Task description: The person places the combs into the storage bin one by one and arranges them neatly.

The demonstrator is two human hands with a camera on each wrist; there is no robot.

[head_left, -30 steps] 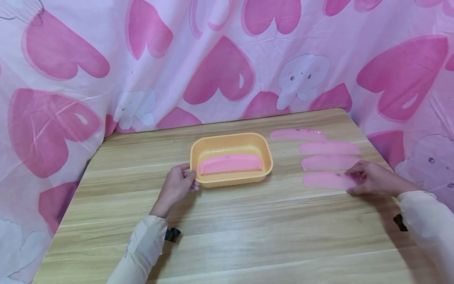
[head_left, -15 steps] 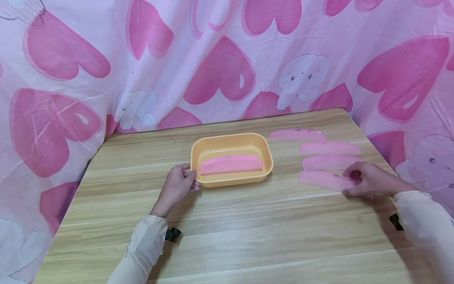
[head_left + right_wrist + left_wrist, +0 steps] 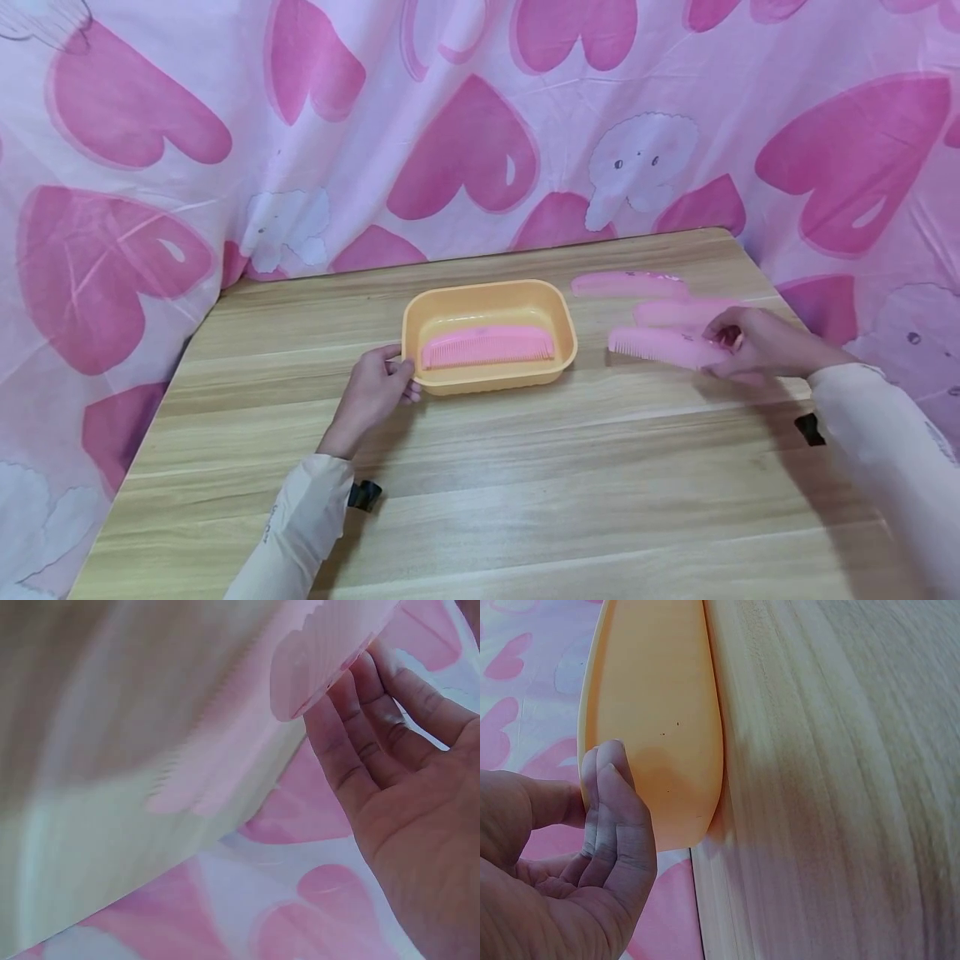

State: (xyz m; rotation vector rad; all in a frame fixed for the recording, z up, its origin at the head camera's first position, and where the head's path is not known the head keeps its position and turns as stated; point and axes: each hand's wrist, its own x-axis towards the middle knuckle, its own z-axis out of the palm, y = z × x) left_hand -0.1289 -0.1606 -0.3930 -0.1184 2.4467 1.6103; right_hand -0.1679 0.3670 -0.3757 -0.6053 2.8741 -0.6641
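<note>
curtained nook — pink cloth (image 3: 570,125) backs a table (image 3: 525,483).

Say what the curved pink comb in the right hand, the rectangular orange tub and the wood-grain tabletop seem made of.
Curved pink comb: probably glossy plastic; its end looks translucent in the right wrist view.
Rectangular orange tub: likely smooth plastic, with shiny highlights inside.
Pale wood-grain tabletop: wood or laminate, faintly glossy; grain alone leaves it open.

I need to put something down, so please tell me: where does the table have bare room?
The widest bare patch of the table lies on the tub's near side, between the two sleeves. Another lies left of the tub and left hand. It is crowded right of the tub: pink combs, one held by the right hand.
</note>
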